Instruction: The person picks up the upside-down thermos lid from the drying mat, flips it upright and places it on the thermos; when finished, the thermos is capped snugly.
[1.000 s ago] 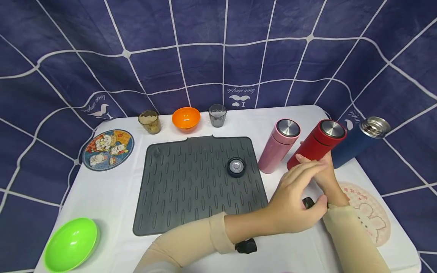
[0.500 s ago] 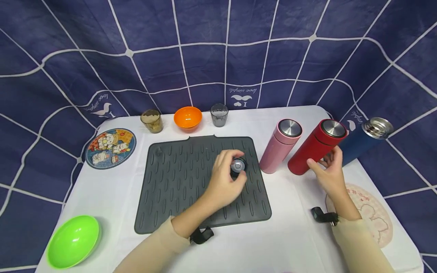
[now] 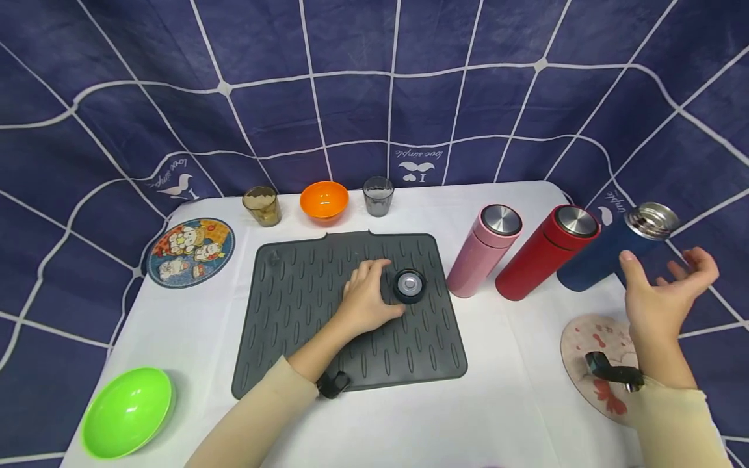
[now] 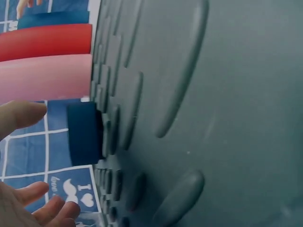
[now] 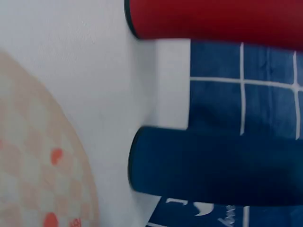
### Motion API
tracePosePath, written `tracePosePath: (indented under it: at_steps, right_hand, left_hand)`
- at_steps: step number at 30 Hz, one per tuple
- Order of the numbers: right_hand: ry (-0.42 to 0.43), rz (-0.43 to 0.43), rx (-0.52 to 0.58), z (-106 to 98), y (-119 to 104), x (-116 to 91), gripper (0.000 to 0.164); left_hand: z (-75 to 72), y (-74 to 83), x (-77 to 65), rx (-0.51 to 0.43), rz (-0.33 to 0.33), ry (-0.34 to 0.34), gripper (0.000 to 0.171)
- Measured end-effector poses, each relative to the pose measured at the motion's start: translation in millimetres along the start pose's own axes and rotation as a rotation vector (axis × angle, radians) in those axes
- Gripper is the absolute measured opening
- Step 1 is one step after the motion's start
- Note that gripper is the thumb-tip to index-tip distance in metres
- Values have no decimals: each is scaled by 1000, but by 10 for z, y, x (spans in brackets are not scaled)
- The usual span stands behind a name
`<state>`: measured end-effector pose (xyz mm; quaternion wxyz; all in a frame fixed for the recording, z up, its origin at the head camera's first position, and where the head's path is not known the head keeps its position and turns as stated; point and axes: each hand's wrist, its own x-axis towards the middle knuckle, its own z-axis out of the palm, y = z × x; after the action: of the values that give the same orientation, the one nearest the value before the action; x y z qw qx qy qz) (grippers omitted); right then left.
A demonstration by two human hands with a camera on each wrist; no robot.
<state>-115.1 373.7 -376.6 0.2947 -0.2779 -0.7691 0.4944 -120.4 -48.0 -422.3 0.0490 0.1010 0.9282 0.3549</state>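
Observation:
On the dark grey ribbed mat (image 3: 304, 292) lies a dark blue bottle lid (image 3: 409, 286), its inner side up. My left hand (image 3: 367, 300) is just left of it, thumb and fingers spread and apart from it; the left wrist view also shows the lid (image 4: 84, 133) beyond the fingertips. The blue thermos bottle (image 3: 608, 250) stands without a lid at the right, its steel mouth bare. Near it my right hand (image 3: 664, 299) hovers with fingers spread, holding nothing. In the right wrist view the blue bottle (image 5: 213, 165) stands apart beside the red one.
A red thermos (image 3: 544, 257) and a pink thermos (image 3: 482, 253) stand lidded left of the blue one. A pink round mat (image 3: 597, 364) lies under the right wrist. Small cups (image 3: 262, 207), an orange bowl (image 3: 324, 201), a round picture mat (image 3: 190, 253) and a green bowl (image 3: 129, 413) lie around.
My left hand came from the red thermos to the lid, then drew slightly left of it. My right hand left the red thermos and moved right beside the blue bottle.

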Motion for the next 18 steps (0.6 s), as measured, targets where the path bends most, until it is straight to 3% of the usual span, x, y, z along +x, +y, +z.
tracePosePath:
  at_steps: [3,10,14,18]
  right_hand:
    - [-105,91,-58,30,42,172,89]
    - [-250,105,-73,189,165,425,104]
    - [-291,85,-114,250,194,470,107]
    - [-275,43,-116,287,210,480,103]
  left_hand:
    - [58,-18,73,28,-6,-36,91]
    - [156,-40,213,50,-30,-92,98]
    - [203,-32,246,51,-34,-84,96]
    - [230,-19,257,51,-21,-68,92]
